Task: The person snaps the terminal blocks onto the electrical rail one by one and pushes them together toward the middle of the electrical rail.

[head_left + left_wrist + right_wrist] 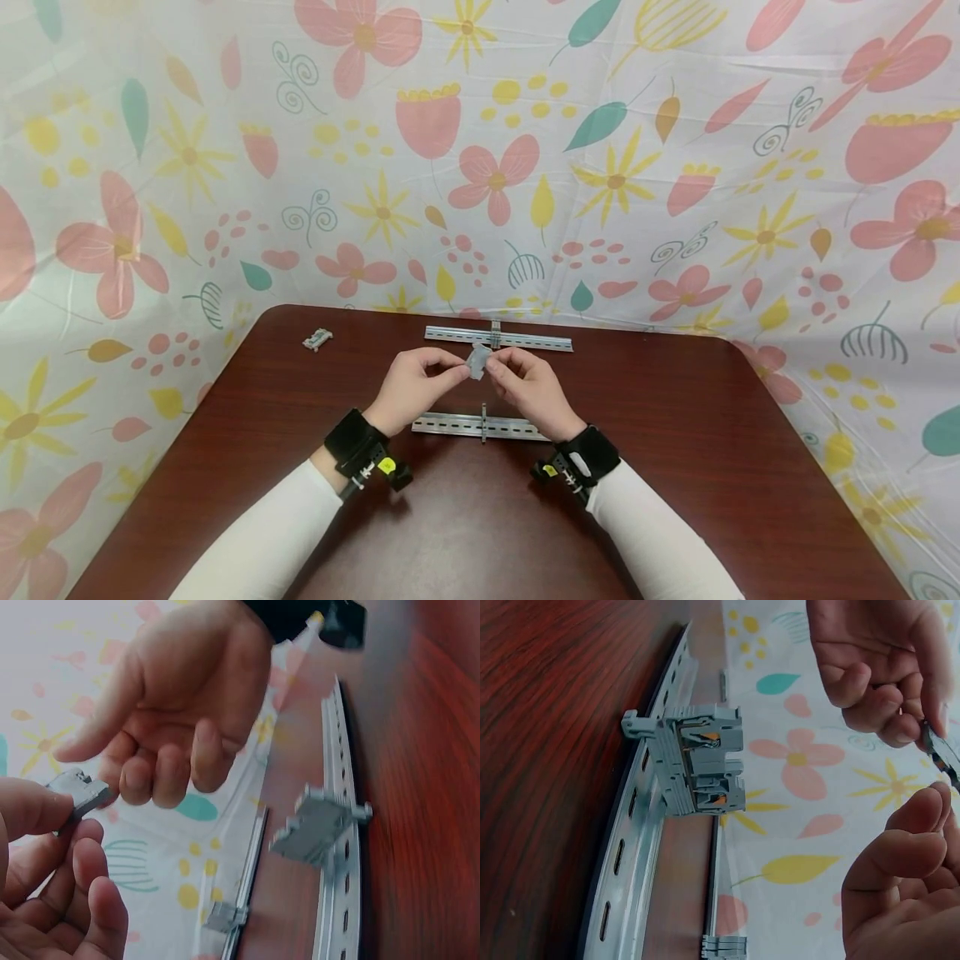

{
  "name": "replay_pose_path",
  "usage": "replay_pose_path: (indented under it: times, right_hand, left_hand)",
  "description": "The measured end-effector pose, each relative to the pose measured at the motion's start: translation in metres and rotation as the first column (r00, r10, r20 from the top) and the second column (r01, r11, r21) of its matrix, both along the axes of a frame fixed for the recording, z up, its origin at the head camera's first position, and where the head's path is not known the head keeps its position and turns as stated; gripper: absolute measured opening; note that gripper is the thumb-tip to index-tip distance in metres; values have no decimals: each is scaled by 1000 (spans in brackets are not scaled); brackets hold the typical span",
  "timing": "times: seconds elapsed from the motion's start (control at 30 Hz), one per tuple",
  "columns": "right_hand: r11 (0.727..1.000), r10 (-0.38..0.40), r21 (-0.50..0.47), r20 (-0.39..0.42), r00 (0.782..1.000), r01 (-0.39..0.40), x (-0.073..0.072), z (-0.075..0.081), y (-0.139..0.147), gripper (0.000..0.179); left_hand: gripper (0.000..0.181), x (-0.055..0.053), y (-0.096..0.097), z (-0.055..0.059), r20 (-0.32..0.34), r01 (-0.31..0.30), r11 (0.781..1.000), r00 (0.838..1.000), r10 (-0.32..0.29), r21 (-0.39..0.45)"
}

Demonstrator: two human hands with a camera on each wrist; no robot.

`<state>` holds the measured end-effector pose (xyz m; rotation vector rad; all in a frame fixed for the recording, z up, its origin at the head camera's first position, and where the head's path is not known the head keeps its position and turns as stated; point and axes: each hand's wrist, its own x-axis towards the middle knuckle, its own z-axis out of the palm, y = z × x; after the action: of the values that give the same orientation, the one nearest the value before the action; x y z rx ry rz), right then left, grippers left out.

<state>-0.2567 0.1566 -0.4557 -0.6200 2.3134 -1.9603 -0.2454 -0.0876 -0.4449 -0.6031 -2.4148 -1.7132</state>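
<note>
Thumb and fingers of my left hand (418, 387) pinch a small flat grey terminal block (478, 361) above the table. My right hand (531, 390) is close at the block's other side, its thumb held apart from the fingers (171, 776); whether a fingertip touches the block cannot be told. Below the hands lies a slotted metal DIN rail (450, 423), with another grey terminal block (705, 761) standing mounted on it. Orange parts show on that block's side in the right wrist view.
Farther back lies a second DIN rail (540, 342) carrying a small group of grey blocks (495, 333). A loose grey piece (317, 338) rests at the table's far left. Flower-patterned cloth (480, 167) hangs behind the dark wooden table (675, 467).
</note>
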Motion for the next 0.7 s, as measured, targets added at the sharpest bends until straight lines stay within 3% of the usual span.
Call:
replay_pose_path:
  times: [0.23,0.4,0.53,0.7]
  right_hand:
    - [996,-20,81,-97,995,27,0,-2,-1,28]
    - [994,-23,101,-141,990,38,1,-1,-2,28]
    - [994,-23,104,-151,988,39,0,-3,-2,27]
    - [991,-46,118,-148,988,64,-2,-4,2,29]
  left_hand:
    - [16,2,3,-1,73,17,998,997,-21,54]
    - [16,1,4,-4,81,46,998,995,-50,51]
    - [16,0,4,-6,70,64,998,995,-65,17]
    - [20,-2,3,-8,49,98,991,994,-94,-87]
